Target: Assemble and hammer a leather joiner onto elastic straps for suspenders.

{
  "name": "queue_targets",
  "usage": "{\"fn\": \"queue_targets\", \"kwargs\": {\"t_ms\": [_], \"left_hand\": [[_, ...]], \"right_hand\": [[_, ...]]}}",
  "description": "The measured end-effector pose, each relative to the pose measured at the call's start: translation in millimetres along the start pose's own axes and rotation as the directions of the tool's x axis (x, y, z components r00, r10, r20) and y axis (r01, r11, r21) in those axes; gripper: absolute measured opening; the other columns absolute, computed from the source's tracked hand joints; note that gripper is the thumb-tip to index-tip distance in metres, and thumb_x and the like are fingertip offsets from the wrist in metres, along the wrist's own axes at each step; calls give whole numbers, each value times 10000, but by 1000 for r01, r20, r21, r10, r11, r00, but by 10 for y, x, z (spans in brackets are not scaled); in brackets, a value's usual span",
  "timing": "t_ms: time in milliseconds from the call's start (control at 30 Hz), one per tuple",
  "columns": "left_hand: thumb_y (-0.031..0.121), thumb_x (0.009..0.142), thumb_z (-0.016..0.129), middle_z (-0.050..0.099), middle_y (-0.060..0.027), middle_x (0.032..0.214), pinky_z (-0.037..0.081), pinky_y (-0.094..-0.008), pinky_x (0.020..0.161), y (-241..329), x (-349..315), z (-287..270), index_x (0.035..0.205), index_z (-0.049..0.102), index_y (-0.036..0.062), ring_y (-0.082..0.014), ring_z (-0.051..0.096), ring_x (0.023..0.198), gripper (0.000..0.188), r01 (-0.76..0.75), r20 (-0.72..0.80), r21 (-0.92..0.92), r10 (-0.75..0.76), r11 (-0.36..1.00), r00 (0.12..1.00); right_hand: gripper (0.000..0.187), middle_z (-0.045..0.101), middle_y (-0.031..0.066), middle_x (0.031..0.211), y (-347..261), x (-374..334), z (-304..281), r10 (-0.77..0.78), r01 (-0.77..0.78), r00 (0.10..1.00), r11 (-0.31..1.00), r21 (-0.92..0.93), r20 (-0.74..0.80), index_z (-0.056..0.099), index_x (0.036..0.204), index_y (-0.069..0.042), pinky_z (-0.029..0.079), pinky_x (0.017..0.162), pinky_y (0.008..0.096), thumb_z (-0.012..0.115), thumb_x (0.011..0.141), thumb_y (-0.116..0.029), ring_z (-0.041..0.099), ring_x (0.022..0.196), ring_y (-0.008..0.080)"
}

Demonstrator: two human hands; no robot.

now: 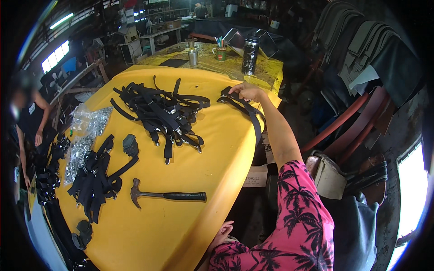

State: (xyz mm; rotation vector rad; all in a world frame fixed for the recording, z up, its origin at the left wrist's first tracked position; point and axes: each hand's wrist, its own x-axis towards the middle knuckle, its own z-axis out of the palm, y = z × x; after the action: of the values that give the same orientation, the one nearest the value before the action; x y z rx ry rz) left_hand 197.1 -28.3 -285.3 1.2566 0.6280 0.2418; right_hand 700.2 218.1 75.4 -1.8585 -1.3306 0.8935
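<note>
At the far right edge of the yellow-covered table [199, 167], my right hand [247, 92] is closed on a black strap [239, 105], part of a small bundle whose tail hangs over the edge. My left hand [221, 232] rests low by the near table edge, its fingers loosely apart and nothing visible in it. Left of my right hand lies a tangled pile of black straps with metal clips [165, 110]. A claw hammer [169, 195] with a black grip lies across the middle, nearer to me.
More black straps [92, 180] and a clear bag of metal clips [81, 153] lie at left. A dark bottle [250, 55], a mug of pens [220, 53] and a metal cup [193, 57] stand at the back. Another person [34, 113] is at the left edge.
</note>
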Motion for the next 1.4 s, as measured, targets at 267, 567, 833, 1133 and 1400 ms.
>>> {"fn": "queue_targets", "kwargs": {"t_ms": [267,567,833,1133,1400], "left_hand": [[183,1056,695,729,-70,1175,528,-287,950,15,-26,-11,1410,672,103,-114,663,1042,363,39,-19,4,-39,999,999],[200,1061,692,724,-75,1177,528,-293,959,-80,-4,-16,1422,661,106,-129,666,1051,375,14,-17,-4,-14,1000,1000],[224,1076,674,721,-78,1177,532,-294,948,-192,50,-24,1426,652,95,-127,659,1045,374,-38,21,33,37,999,999],[236,1084,661,731,-109,1214,543,-305,961,-230,74,-28,1440,637,92,-150,681,1072,385,-83,-13,89,84,993,996],[245,1088,656,725,-112,1231,531,-309,992,-117,11,-92,1446,627,87,-155,673,1114,393,-12,-34,138,17,990,999]], "right_hand": [[563,697,61,1207,118,68,200,-29,26,999,998,-65,-44,654,1330,-64,530,824,342,748,776,-32,633,1007,189],[395,718,162,1094,190,48,237,-55,16,998,743,-669,-37,651,1115,-62,546,877,449,803,755,-121,682,1063,351],[352,718,150,1048,312,-22,159,-112,102,993,672,-733,36,681,1092,-62,547,862,446,785,760,-115,678,1031,356],[242,753,127,936,133,6,23,-159,82,979,881,-466,-129,759,1038,-60,557,824,411,791,818,-158,716,903,310],[569,711,226,1295,329,575,126,-131,-162,900,785,-598,-415,668,1317,-84,553,982,443,802,771,-176,677,1207,390]]}}
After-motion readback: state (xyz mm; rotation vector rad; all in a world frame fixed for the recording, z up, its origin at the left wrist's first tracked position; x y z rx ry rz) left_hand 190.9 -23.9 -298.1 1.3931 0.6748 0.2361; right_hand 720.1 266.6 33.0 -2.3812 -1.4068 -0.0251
